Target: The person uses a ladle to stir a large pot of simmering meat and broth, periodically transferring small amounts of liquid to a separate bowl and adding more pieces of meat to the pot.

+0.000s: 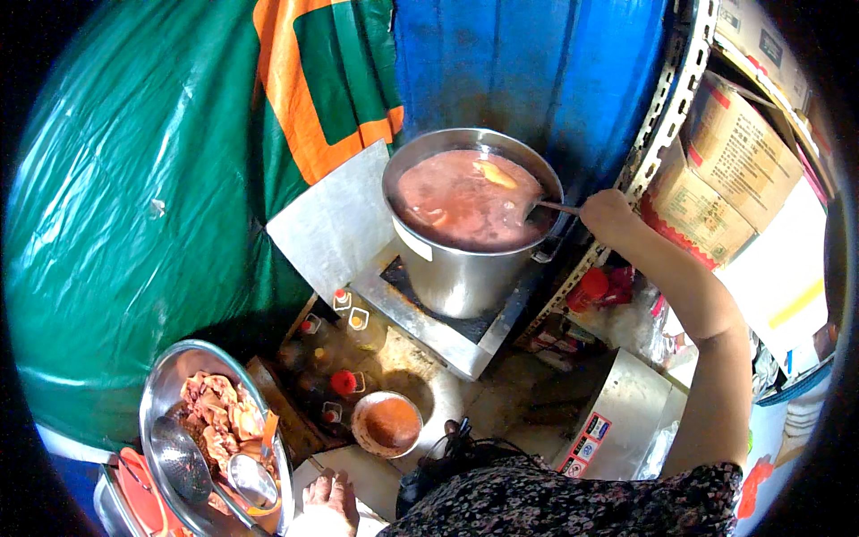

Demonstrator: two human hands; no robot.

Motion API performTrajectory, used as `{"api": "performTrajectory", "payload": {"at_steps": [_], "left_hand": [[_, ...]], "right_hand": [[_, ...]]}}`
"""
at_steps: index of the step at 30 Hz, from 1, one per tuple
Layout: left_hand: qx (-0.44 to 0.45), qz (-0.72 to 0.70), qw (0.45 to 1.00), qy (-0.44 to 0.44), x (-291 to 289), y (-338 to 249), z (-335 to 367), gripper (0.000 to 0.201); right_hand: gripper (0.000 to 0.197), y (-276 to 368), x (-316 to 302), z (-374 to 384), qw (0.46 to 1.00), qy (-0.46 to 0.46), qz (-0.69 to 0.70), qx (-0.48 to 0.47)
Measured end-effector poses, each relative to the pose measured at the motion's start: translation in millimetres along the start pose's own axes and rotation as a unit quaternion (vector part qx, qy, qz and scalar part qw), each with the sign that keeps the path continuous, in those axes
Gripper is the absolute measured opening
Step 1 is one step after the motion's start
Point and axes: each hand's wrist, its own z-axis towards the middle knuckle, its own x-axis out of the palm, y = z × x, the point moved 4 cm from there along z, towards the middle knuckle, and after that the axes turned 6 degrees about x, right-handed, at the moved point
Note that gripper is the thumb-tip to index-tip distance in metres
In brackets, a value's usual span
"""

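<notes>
The right hand (608, 217) is clamping a metal utensil (558, 208) in the far stockpot (461, 279)! Near left, the left hand (328, 503) is resting beside a steel basin (172, 383), grip unclear.

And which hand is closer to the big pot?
Right. The right hand, just right of the pot, holds a handle; the left hand is farther away, beside the metal bowl.

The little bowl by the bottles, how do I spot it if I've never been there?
Find the tall metal pot before the blue backdrop. Look down past its stove to the bottles. The bowl is just right of them: round, open and orange-brown inside, unlike those capped bottles.
</notes>
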Motion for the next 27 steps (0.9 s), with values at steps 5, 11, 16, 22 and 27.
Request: {"api": "performTrajectory", "payload": {"at_steps": [5, 11, 16, 22, 27], "left_hand": [[0.011, -0.01, 1.0, -0.023, -11.1, -8.3, 3.1, 0.032], [0.025, 0.01, 0.999, -0.027, -3.8, -9.6, 12.9, 0.034], [-0.001, 0.003, 0.999, 0.045, 11.1, -0.2, 19.8, 0.037], [-0.007, -0.006, 0.998, 0.055, 18.1, 3.2, 18.4, 0.038], [-0.003, 0.007, 1.0, 0.015, 12.8, 4.6, 17.3, 0.036]], "right_hand": [[0.012, 2.5, 43.2, 49.7, 0.995, -0.074, 0.001, 0.059], [0.013, -8.9, 17.2, 60.9, 0.971, -0.174, 0.068, 0.148], [0.014, -27.6, 9.1, 40.7, 0.988, -0.094, 0.034, 0.12], [0.011, -18.8, 29.4, 32.8, 0.994, -0.081, -0.006, 0.078], [0.012, 0.7, 72.7, 71.4, 0.99, -0.071, -0.007, 0.12]]}}
